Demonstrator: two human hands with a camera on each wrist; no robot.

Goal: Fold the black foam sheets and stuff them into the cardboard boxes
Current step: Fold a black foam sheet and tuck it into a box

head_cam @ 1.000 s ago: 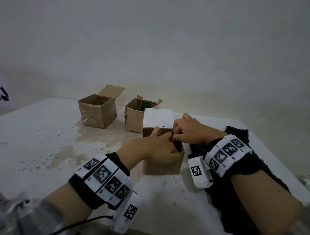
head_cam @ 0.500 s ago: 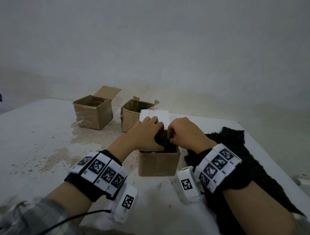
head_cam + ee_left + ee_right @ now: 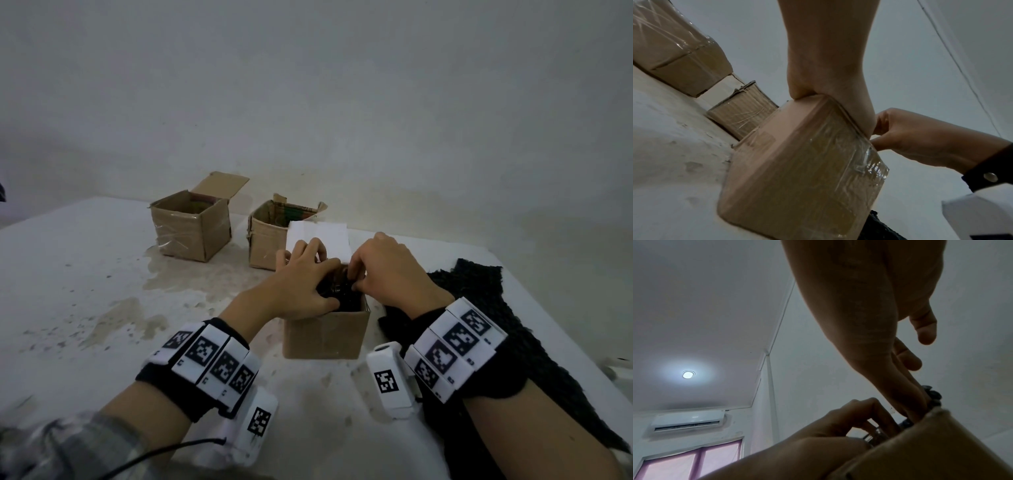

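The left hand (image 3: 301, 284) lies over the near-left part of the mouth of the nearest cardboard box (image 3: 325, 334), fingers curled down onto the bunched black foam sheet (image 3: 337, 296) inside, thumb hooked at the near rim; from the left wrist view the heel of that hand bears on the box's top edge; the right hand (image 3: 387, 270) comes in from the other side, its fingertips (image 3: 914, 408) pinching and poking a fold of the same foam at the far-right corner, the other fingers loose above it. The foam sits directly below both hands, partly sunk into the box, a little of it showing above the rim; how deep it goes cannot be told. So the push that remains is, by my judgement, straight down, and the right hand is nearer the bit that protrudes. A white flap (image 3: 318, 240) stands up at the box's far side. More black foam (image 3: 486, 308) lies spread on the table (image 3: 102, 274) just right of the box, under the right forearm; two other open boxes (image 3: 191, 226) stand farther back on the left, no black foam visible in them.
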